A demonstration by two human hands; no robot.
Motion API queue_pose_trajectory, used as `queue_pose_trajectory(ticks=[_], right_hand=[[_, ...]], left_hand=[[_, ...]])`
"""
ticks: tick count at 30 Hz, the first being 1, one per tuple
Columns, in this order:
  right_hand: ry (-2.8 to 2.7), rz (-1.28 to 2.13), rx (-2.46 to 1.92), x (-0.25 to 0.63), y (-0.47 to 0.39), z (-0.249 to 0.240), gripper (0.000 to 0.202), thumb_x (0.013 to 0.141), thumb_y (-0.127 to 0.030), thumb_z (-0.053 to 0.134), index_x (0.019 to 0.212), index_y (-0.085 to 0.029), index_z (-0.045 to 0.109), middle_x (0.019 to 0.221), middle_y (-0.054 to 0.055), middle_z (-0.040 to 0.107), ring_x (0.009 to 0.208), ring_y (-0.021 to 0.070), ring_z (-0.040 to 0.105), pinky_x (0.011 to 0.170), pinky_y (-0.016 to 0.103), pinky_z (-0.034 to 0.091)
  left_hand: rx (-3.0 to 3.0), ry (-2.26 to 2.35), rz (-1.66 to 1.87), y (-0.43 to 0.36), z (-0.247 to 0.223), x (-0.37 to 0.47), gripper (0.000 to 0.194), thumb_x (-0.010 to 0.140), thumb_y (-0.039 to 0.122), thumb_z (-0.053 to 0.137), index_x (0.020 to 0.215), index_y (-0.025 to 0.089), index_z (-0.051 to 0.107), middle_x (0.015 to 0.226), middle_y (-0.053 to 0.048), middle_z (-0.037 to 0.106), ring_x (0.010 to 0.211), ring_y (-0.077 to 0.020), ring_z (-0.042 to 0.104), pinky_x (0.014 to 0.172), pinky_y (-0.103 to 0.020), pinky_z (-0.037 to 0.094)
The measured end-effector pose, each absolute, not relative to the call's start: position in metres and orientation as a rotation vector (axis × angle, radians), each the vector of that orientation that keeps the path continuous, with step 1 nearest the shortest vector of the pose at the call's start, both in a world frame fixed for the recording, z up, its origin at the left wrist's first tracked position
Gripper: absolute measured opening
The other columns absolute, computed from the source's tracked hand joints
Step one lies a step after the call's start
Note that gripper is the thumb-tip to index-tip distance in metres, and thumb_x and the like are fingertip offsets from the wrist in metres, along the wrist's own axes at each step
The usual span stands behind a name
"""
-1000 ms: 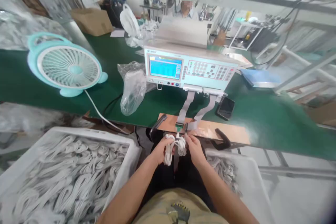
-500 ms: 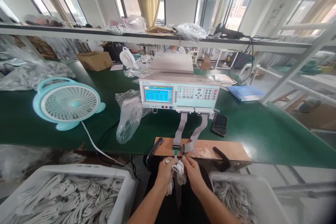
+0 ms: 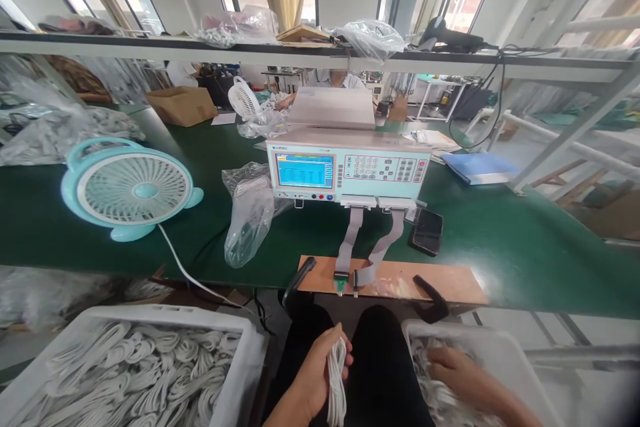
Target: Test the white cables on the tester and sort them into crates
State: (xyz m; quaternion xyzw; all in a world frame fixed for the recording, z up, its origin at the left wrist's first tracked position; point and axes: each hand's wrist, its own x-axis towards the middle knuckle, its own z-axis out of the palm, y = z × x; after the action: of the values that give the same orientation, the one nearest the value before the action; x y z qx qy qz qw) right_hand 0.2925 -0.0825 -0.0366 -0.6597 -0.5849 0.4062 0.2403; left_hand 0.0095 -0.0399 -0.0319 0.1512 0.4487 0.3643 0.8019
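A coiled white cable (image 3: 337,383) lies in my left hand (image 3: 316,367), which is closed around it above my lap. Over the right-hand bin (image 3: 517,347) is my right hand (image 3: 455,370), close to the white cables (image 3: 425,373) inside. Its fingers are blurred, so their grip cannot be made out. At the bench edge, a small green connector board (image 3: 341,285) and a second connector (image 3: 356,283) end two grey ribbon cables (image 3: 387,243). These run up to a tester (image 3: 345,167) with a lit blue screen. Nothing is plugged into the connectors' near ends.
At left stands a bin (image 3: 245,333) heaped with coiled white cables. A light-blue fan (image 3: 135,190), a plastic bag (image 3: 247,220), a phone (image 3: 427,232) and a blue folder (image 3: 475,167) are on the green bench (image 3: 525,247). Black handles (image 3: 431,300) flank the wooden board (image 3: 450,283).
Both hands have left the connectors, and the cable is off them. My left hand has drawn back towards my lap with a cable coil; my right hand has moved right to the bin.
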Motion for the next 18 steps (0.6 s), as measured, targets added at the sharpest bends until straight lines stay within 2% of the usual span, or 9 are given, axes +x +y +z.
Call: queue_pose_trajectory(ticks=[2, 4, 5, 7, 10, 13, 14, 16, 18], right_hand=[[-1.703, 0.821, -2.126, 0.321, -0.093, -0.04, 0.013, 0.063, -0.024, 0.059, 0.051, -0.021, 0.053, 0.055, 0.005, 0.056, 0.053, 0.0196, 0.053, 0.052, 0.031, 0.035], [-1.755, 0.643, -2.213, 0.318, -0.097, -0.032, 0.012, 0.069, -0.029, 0.055, 0.062, -0.021, 0.058, 0.067, 0.009, 0.06, 0.062, 0.0226, 0.056, 0.057, 0.033, 0.037], [-1.783, 0.653, -2.152, 0.306, -0.096, -0.025, 0.015, 0.074, -0.032, 0.051, 0.068, -0.02, 0.06, 0.073, 0.009, 0.06, 0.067, 0.0228, 0.057, 0.06, 0.033, 0.039], [-1.863, 0.88, -1.868, 0.269, -0.089, -0.01, 0.023, 0.083, -0.033, 0.042, 0.08, -0.022, 0.061, 0.079, 0.006, 0.06, 0.075, 0.0198, 0.057, 0.068, 0.03, 0.04], [-1.777, 1.008, -1.608, 0.212, -0.075, 0.007, 0.023, 0.085, -0.032, 0.043, 0.093, -0.022, 0.061, 0.083, 0.005, 0.059, 0.076, 0.0173, 0.055, 0.07, 0.028, 0.041], [-1.695, 1.079, -1.467, 0.181, -0.065, 0.015, 0.022, 0.085, -0.027, 0.044, 0.095, -0.021, 0.063, 0.08, 0.003, 0.057, 0.073, 0.0154, 0.054, 0.067, 0.026, 0.041], [-1.692, 1.098, -1.415, 0.176, -0.064, 0.017, 0.022, 0.085, -0.026, 0.045, 0.093, -0.021, 0.064, 0.079, 0.003, 0.057, 0.073, 0.0153, 0.055, 0.068, 0.026, 0.041], [-1.714, 1.13, -1.317, 0.171, -0.061, 0.019, 0.021, 0.084, -0.025, 0.046, 0.088, -0.021, 0.066, 0.08, 0.004, 0.058, 0.077, 0.0157, 0.055, 0.072, 0.026, 0.041], [-1.746, 1.198, -1.239, 0.169, -0.059, 0.02, 0.021, 0.084, -0.027, 0.047, 0.081, -0.02, 0.067, 0.076, 0.003, 0.06, 0.077, 0.0161, 0.055, 0.073, 0.026, 0.041]], left_hand=[[0.267, 0.945, 0.771, -0.039, -0.035, 0.011, 0.036, 0.071, 0.051, 0.059, 0.075, 0.015, 0.053, 0.055, 0.001, 0.052, 0.046, -0.0085, 0.049, 0.04, -0.016, 0.031], [0.302, 0.945, 0.773, -0.038, -0.034, 0.018, 0.043, 0.075, 0.059, 0.049, 0.083, 0.016, 0.052, 0.048, 0.003, 0.048, 0.039, -0.0081, 0.045, 0.037, -0.016, 0.028], [0.344, 0.941, 0.788, -0.038, -0.032, 0.022, 0.047, 0.076, 0.062, 0.044, 0.085, 0.016, 0.052, 0.047, 0.003, 0.047, 0.036, -0.0079, 0.043, 0.036, -0.016, 0.027], [0.451, 0.914, 0.855, -0.038, -0.024, 0.031, 0.051, 0.076, 0.065, 0.038, 0.088, 0.017, 0.051, 0.052, 0.004, 0.048, 0.033, -0.0073, 0.042, 0.034, -0.017, 0.027], [0.621, 0.865, 0.928, -0.039, -0.013, 0.037, 0.049, 0.079, 0.063, 0.035, 0.092, 0.018, 0.049, 0.063, 0.002, 0.052, 0.035, -0.0078, 0.047, 0.035, -0.019, 0.033], [0.74, 0.826, 0.907, -0.042, -0.007, 0.035, 0.048, 0.082, 0.059, 0.031, 0.095, 0.017, 0.049, 0.062, 0.001, 0.054, 0.036, -0.0086, 0.049, 0.038, -0.02, 0.037], [0.753, 0.818, 0.902, -0.043, -0.007, 0.033, 0.047, 0.083, 0.058, 0.032, 0.096, 0.017, 0.049, 0.067, -0.001, 0.057, 0.036, -0.0083, 0.05, 0.038, -0.02, 0.038], [0.744, 0.8, 0.904, -0.046, -0.008, 0.03, 0.042, 0.083, 0.057, 0.034, 0.096, 0.02, 0.047, 0.091, -0.006, 0.06, 0.037, -0.0073, 0.052, 0.035, -0.02, 0.037], [0.728, 0.765, 0.881, -0.048, -0.011, 0.028, 0.036, 0.084, 0.054, 0.034, 0.093, 0.022, 0.045, 0.112, -0.008, 0.053, 0.038, -0.0067, 0.054, 0.032, -0.019, 0.035]])
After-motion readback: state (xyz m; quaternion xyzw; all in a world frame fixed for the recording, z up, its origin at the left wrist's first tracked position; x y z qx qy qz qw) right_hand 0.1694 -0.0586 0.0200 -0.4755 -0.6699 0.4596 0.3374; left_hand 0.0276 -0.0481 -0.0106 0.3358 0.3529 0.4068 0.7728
